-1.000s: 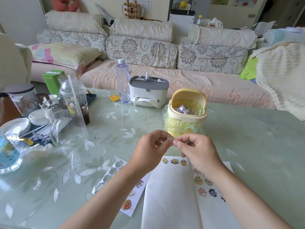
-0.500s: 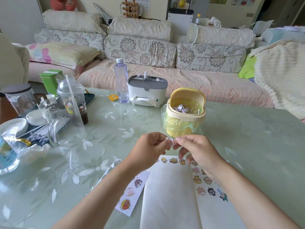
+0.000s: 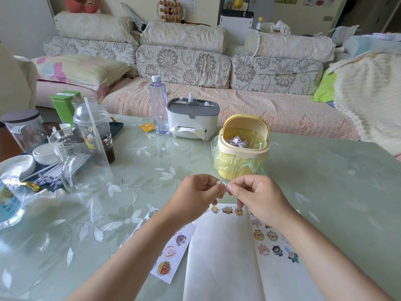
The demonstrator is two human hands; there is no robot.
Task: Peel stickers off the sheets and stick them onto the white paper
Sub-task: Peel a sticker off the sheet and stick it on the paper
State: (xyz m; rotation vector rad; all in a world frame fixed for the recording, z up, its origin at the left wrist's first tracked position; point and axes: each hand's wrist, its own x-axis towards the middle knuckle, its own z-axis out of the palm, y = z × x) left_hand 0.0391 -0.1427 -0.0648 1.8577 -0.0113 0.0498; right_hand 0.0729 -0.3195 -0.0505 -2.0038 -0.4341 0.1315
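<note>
Though unidentifiable, tiny white scrap (image 3: 223, 185) pinched by left hand (image 3: 196, 195), right hand (image 3: 258, 196).

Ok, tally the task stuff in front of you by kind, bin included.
Large white paper sheet bearing stickers: 1
Narrow sticker sheet of cartoon stickers: 1
Small white piece pinched between the fingers of the left hand and right hand: 1
Yellow plastic mini bin with a plastic bag liner: 1
Total: 4
</note>
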